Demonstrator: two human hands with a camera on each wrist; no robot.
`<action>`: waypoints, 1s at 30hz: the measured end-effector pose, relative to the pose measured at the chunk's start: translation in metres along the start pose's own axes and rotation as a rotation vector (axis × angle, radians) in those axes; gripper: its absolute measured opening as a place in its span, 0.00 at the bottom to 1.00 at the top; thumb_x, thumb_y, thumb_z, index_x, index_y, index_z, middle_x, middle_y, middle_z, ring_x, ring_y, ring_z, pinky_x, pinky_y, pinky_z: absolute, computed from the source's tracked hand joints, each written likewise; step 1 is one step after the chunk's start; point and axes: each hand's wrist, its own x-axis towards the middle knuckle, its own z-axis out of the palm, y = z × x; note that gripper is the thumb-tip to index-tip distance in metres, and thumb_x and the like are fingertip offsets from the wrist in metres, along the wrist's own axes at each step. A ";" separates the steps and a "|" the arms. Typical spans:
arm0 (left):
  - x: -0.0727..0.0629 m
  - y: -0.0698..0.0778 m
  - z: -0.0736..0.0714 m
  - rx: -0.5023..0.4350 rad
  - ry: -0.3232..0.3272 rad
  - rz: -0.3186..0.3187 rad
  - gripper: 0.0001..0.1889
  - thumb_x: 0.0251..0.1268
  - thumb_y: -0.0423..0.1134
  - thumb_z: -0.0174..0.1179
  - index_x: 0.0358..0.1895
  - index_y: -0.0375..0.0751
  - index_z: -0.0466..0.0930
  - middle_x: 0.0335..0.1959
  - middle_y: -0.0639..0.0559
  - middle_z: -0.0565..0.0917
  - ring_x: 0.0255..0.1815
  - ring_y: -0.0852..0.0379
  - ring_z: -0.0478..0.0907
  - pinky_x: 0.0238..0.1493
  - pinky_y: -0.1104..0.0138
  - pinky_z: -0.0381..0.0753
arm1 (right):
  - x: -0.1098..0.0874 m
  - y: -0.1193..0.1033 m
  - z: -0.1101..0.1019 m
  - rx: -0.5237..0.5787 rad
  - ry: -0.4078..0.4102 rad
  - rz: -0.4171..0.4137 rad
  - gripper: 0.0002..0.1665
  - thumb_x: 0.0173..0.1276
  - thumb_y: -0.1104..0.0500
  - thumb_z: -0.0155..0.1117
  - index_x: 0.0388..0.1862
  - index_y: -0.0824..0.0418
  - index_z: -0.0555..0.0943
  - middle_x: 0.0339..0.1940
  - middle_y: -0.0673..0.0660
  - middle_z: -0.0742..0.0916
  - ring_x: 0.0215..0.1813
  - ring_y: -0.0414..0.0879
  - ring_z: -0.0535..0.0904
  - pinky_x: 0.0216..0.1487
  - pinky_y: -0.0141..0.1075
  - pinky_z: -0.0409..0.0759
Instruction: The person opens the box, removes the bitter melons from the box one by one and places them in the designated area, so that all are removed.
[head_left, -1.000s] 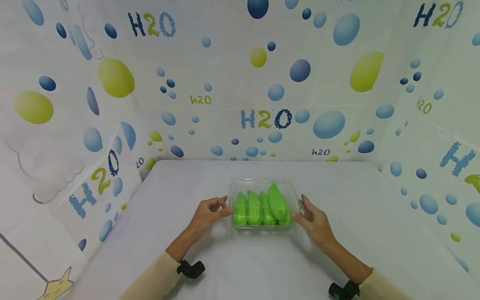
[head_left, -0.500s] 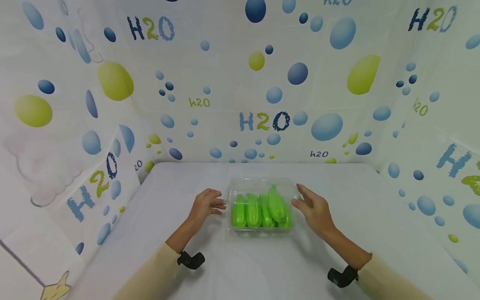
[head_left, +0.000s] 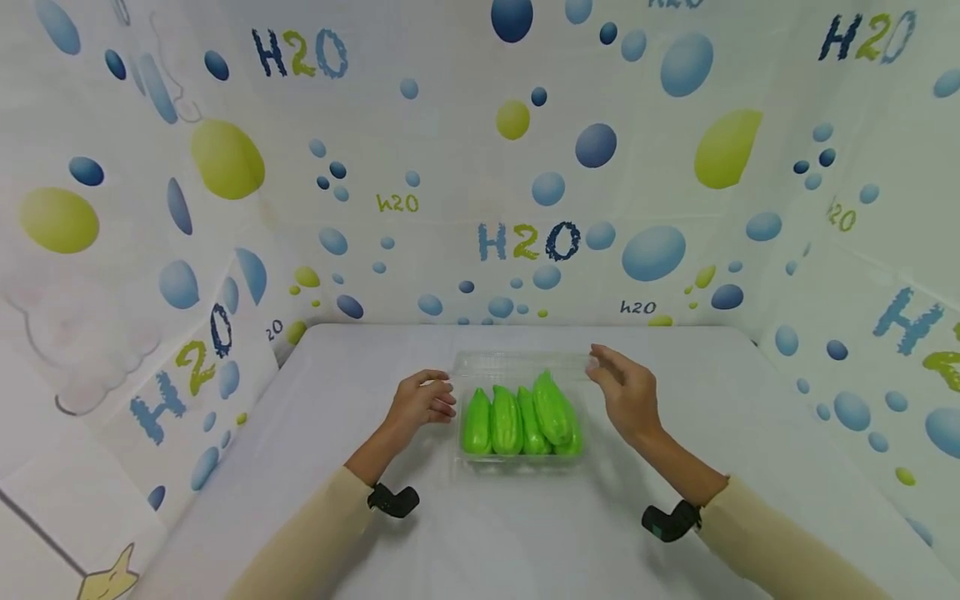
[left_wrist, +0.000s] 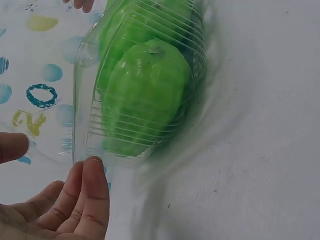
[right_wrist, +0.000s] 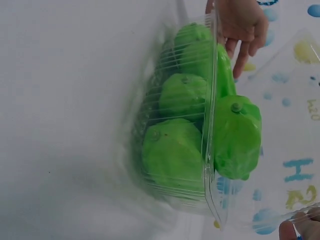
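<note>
A clear plastic hinged container (head_left: 519, 468) sits on the table, filled with several shiny green ribbed gourds (head_left: 507, 421). Its transparent lid (head_left: 517, 364) is lifted and tilted toward the back; in the right wrist view one gourd (right_wrist: 236, 135) rises above the rim. My right hand (head_left: 630, 398) pinches the lid's right edge between thumb and fingers. On the other side is my left hand (head_left: 420, 402), its fingers loosely bent. The left wrist view shows its fingertips (left_wrist: 94, 167) at the container's clear edge, the thumb standing apart.
A white cloth covers the tabletop (head_left: 337, 358). Behind and beside it hang white sheets (head_left: 435, 125) printed with blue and green dots and H2O lettering. Each wrist wears a small black camera, such as the left one (head_left: 393, 501).
My left hand has let go of the container's side and moved slightly up. The right hand has risen and moved back, the lid swinging backward with it. The gourds stay in place.
</note>
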 end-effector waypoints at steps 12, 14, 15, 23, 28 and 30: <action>0.007 -0.009 0.011 0.075 -0.018 -0.042 0.28 0.64 0.30 0.64 0.68 0.32 0.73 0.37 0.42 0.83 0.31 0.54 0.83 0.35 0.65 0.86 | 0.023 0.004 0.001 0.092 0.088 -0.037 0.28 0.82 0.51 0.42 0.56 0.68 0.85 0.54 0.62 0.88 0.55 0.58 0.86 0.53 0.37 0.83; 0.004 -0.010 0.011 0.053 -0.037 -0.050 0.29 0.63 0.29 0.63 0.69 0.32 0.72 0.37 0.43 0.82 0.31 0.54 0.83 0.34 0.66 0.85 | 0.026 0.006 0.002 0.127 0.094 -0.024 0.28 0.82 0.52 0.42 0.57 0.69 0.84 0.55 0.62 0.87 0.55 0.58 0.86 0.54 0.44 0.83; 0.002 -0.010 0.011 0.042 -0.046 -0.054 0.29 0.63 0.28 0.63 0.69 0.32 0.71 0.37 0.44 0.81 0.31 0.54 0.83 0.34 0.66 0.85 | 0.028 0.007 0.003 0.146 0.094 -0.015 0.29 0.82 0.51 0.42 0.57 0.70 0.83 0.55 0.63 0.87 0.56 0.59 0.85 0.55 0.46 0.82; -0.007 -0.013 0.013 -0.055 -0.064 -0.082 0.32 0.60 0.26 0.63 0.70 0.31 0.70 0.38 0.44 0.80 0.31 0.53 0.82 0.33 0.65 0.85 | 0.043 0.016 0.006 0.223 0.053 0.032 0.27 0.81 0.51 0.50 0.57 0.72 0.83 0.54 0.66 0.88 0.57 0.56 0.85 0.52 0.39 0.84; -0.008 -0.014 0.013 -0.073 -0.058 -0.078 0.31 0.60 0.26 0.62 0.69 0.32 0.70 0.39 0.44 0.81 0.30 0.53 0.82 0.32 0.64 0.85 | 0.054 0.020 0.008 0.163 0.016 0.083 0.24 0.77 0.50 0.60 0.59 0.69 0.83 0.54 0.64 0.88 0.53 0.50 0.85 0.51 0.32 0.83; -0.008 -0.016 0.013 -0.083 -0.062 -0.079 0.31 0.60 0.26 0.62 0.69 0.32 0.70 0.38 0.44 0.81 0.30 0.54 0.81 0.32 0.64 0.85 | 0.057 0.022 0.009 0.145 -0.013 0.109 0.24 0.76 0.52 0.61 0.61 0.68 0.81 0.57 0.63 0.86 0.56 0.50 0.85 0.53 0.31 0.82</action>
